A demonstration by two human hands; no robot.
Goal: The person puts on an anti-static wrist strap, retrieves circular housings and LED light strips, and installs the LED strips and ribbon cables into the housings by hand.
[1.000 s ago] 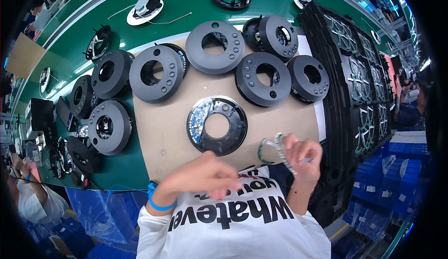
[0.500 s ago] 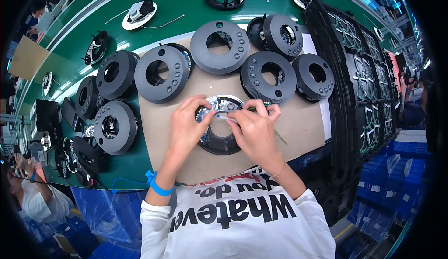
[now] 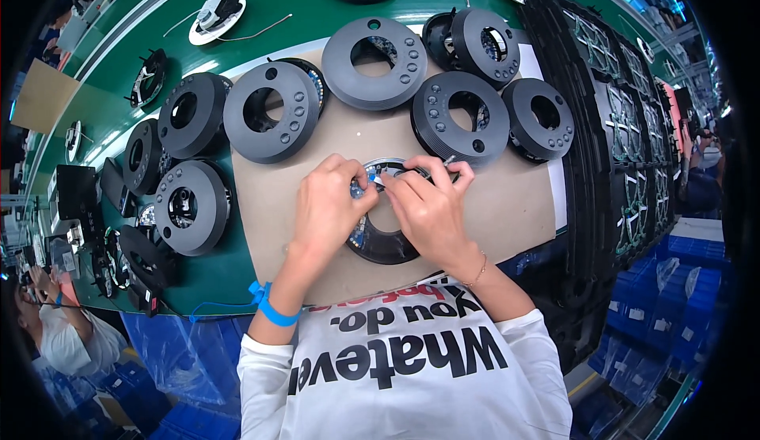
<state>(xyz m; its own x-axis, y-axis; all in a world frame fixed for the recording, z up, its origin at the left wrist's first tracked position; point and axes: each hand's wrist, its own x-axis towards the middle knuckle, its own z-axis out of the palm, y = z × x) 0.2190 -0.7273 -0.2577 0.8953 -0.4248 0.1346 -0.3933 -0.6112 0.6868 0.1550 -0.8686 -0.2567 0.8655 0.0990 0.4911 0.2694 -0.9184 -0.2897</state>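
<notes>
On the brown mat lies a black ring-shaped housing [image 3: 385,249] with circuit boards and a shiny inner part, partly hidden under my hands. My left hand [image 3: 332,206] is closed in a pinch over its upper left side, at a small white-and-blue piece [image 3: 377,179]. From the other side, my right hand [image 3: 429,217] pinches the same piece between thumb and forefinger. A thin dark tool [image 3: 448,161] sticks out between the right hand's other fingers; its kind is unclear. A blue wrist strap [image 3: 276,311] circles my left wrist.
Several grey ring covers [image 3: 374,64] stand around the brown mat [image 3: 507,210] on the green table [image 3: 261,4]. White discs with cables [image 3: 216,20] lie farther back. A black tray rack [image 3: 566,123] holding green boards borders the right side. Another person [image 3: 67,333] is at the lower left.
My left hand has closed in toward the right, its fingers now curled at the small piece. The small piece is slightly higher. The whole view has shifted a little.
</notes>
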